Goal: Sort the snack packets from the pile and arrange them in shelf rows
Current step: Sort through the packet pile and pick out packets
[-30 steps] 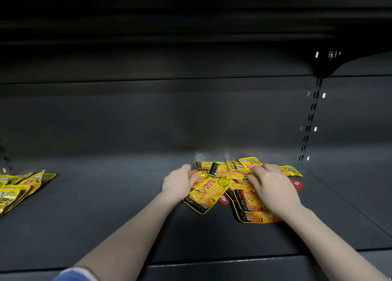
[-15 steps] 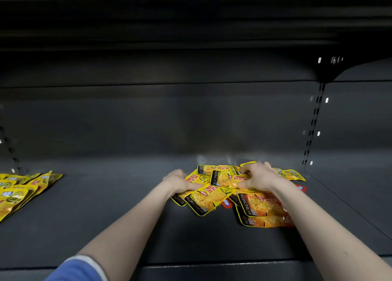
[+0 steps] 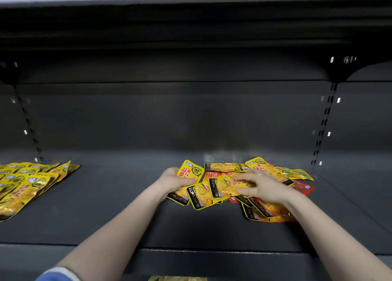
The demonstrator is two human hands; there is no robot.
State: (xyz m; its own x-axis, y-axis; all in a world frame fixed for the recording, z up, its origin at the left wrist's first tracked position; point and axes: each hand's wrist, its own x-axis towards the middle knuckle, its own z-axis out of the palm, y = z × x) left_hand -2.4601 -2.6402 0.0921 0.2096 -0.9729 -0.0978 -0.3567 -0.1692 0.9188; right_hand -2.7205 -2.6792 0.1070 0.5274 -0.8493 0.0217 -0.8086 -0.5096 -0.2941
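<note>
A loose pile of yellow snack packets (image 3: pixel 263 170) with black edges lies on the dark shelf (image 3: pixel 118 213), right of centre. My left hand (image 3: pixel 172 181) grips a fanned bunch of yellow packets (image 3: pixel 192 173) at the pile's left side, thumb across their fronts. My right hand (image 3: pixel 262 187) rests on top of the pile, fingers stretched leftward over a packet (image 3: pixel 222 188). A red packet (image 3: pixel 304 188) peeks out at the pile's right edge. Packets under my right hand are partly hidden.
A row of overlapping yellow packets (image 3: pixel 27 185) lies at the shelf's far left. Slotted uprights (image 3: pixel 324 121) stand at the back right and back left (image 3: pixel 28 123). Another shelf overhangs above. A yellowish item (image 3: pixel 178 278) shows at the bottom edge below the shelf.
My left hand has gathered and lifted a bunch of packets at the pile's left. My right hand has uncurled and now lies flatter, reaching left over the pile.
</note>
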